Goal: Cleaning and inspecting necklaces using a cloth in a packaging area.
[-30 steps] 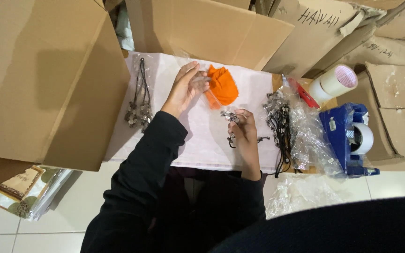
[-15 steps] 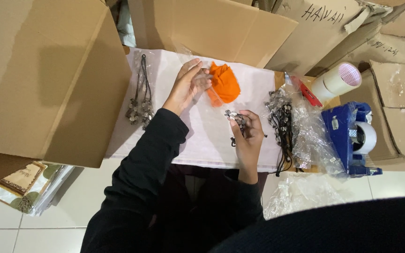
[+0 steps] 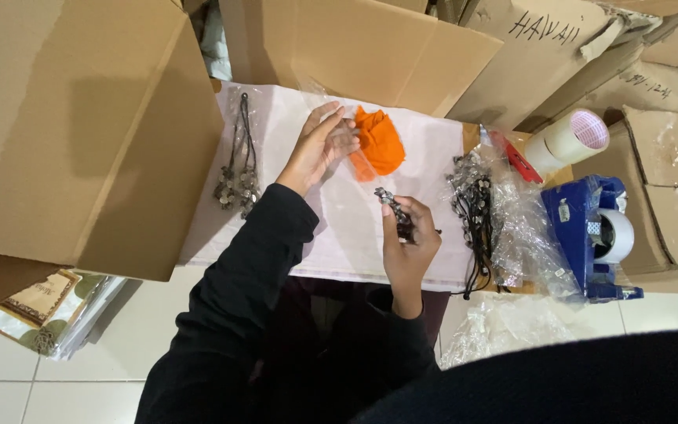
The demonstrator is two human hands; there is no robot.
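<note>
My left hand rests at the mouth of a clear plastic bag that holds an orange pouch, fingers pinching the bag's edge. My right hand is closed around a dark cord trinket with small metal pieces, held just below and right of the bag, its metal end pointing toward the bag. Both lie over a white sheet covering the table. Black sleeves cover both arms.
A bundle of dark cords with metal charms lies at the left. A bigger pile of them sits on crinkled clear plastic at the right. Beyond are a tape roll and a blue tape dispenser. Cardboard boxes surround the table.
My right hand has raised the cord trinket and brought it up and left toward the bag. My left hand has stayed on the bag, shifting only slightly.
</note>
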